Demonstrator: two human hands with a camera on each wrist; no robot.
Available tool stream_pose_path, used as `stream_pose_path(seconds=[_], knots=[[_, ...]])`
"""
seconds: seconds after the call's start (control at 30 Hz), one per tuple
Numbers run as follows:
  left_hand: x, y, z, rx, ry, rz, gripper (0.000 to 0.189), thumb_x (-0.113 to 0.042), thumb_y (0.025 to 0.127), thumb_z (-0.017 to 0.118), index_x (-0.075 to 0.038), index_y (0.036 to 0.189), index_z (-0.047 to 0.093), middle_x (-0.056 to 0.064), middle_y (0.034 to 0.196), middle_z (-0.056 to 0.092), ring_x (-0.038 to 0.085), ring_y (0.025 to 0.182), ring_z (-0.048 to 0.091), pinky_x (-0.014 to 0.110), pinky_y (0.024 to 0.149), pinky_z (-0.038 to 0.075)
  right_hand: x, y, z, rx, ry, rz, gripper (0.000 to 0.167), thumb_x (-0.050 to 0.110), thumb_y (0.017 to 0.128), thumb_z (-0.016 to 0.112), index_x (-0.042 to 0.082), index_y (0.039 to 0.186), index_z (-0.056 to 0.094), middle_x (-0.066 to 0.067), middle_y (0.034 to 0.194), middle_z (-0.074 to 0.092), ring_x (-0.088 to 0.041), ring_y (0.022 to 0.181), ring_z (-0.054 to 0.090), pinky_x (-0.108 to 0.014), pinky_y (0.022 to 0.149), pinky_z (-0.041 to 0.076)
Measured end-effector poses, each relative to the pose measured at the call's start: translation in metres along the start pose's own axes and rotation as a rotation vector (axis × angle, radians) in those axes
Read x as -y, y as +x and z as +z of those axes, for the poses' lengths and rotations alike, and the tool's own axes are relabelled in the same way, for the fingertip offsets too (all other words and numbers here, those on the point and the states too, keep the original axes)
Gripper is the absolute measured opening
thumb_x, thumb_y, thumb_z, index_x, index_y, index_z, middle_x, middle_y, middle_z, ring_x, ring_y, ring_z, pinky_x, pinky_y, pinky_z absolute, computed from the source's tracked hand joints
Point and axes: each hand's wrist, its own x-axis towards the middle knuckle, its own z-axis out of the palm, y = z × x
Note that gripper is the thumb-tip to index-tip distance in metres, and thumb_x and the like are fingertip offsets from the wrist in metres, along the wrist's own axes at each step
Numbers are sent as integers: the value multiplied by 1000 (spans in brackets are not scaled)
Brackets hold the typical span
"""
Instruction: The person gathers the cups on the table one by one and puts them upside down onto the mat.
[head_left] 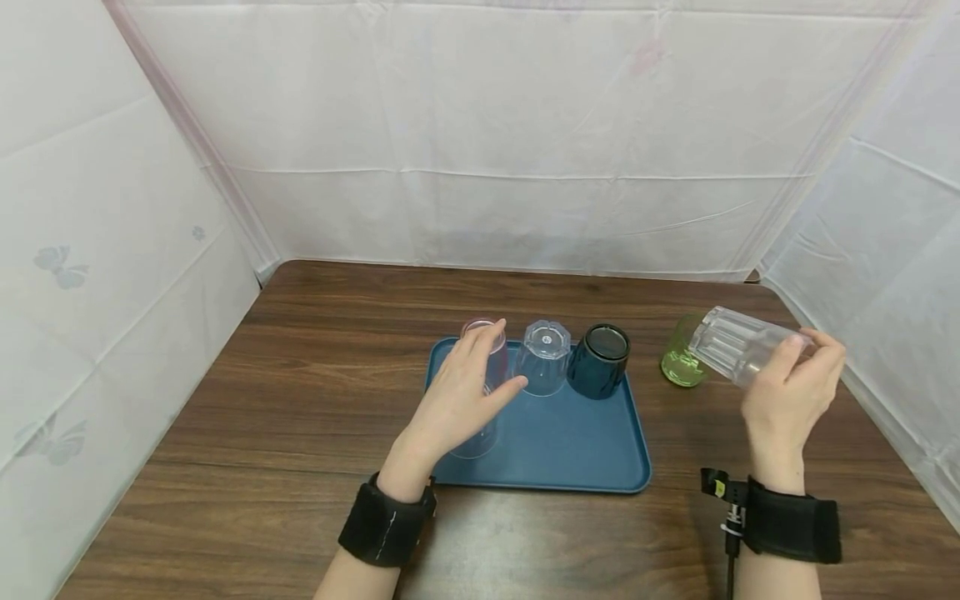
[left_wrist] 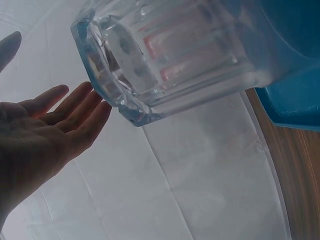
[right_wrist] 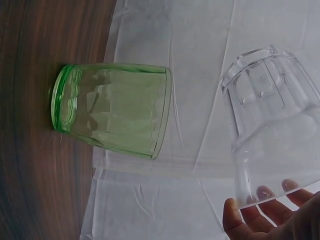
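Blue rectangular tray [head_left: 570, 450] holds dark teal tumbler [head_left: 597, 367], pink-tinted tumbler [head_left: 498, 367] and two clear tumblers [head_left: 543, 371], seemingly done; clear fluted tumbler [head_left: 735, 342], tilted, rim pinched by right hand [head_left: 793, 396], and upright translucent-green tumbler [head_left: 681, 364] on brown wooden table [head_left: 300, 433], both right of tray, appear outstanding; left hand [head_left: 456, 402] spread, gripping nothing.

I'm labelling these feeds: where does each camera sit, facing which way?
Head: head-worn, looking forward and down at the blue tray; left hand and right hand show.
Left wrist: worn there, looking at an upturned clear glass; left hand shows.
Right wrist: worn there, looking at the green glass; right hand shows, holding a tilted glass.
Head and right wrist share those two glasses.
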Motion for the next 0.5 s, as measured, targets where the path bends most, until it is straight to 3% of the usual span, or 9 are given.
stream_pose_path(seconds=[0.17, 0.27, 0.4, 0.5], knots=[[-1, -1, 0, 14, -9, 11, 72, -41, 85, 60, -12, 143, 28, 5, 139, 38, 20, 129, 35, 43, 105, 30, 4, -4, 3, 20, 10, -15, 33, 27, 95, 31, 9, 115, 49, 18, 92, 35, -10, 85, 39, -35, 80, 30], [-3, -1, 0, 24, -18, 26, 74, -45, 84, 60, -15, 143, 26, 4, 141, 36, 18, 130, 33, 44, 105, 30, 8, -6, 5, 40, 19, 8, 35, 27, 94, 30, 7, 116, 50, 3, 95, 46, -24, 92, 44, -38, 81, 32], [-5, -1, 0, 22, -24, 57, 76, -47, 83, 60, -16, 144, 26, 3, 142, 35, 17, 131, 32, 44, 104, 31, 12, -8, 7, 94, 26, 71, 36, 28, 95, 27, 10, 116, 50, -13, 105, 51, -24, 94, 47, -31, 78, 34], [-5, -1, 1, 21, -25, 72, 76, -47, 83, 60, -17, 144, 26, 2, 143, 34, 17, 131, 32, 44, 103, 33, 15, -11, 8, 139, 22, 100, 37, 29, 96, 25, 12, 117, 49, -13, 106, 53, -22, 92, 47, -26, 73, 32]])
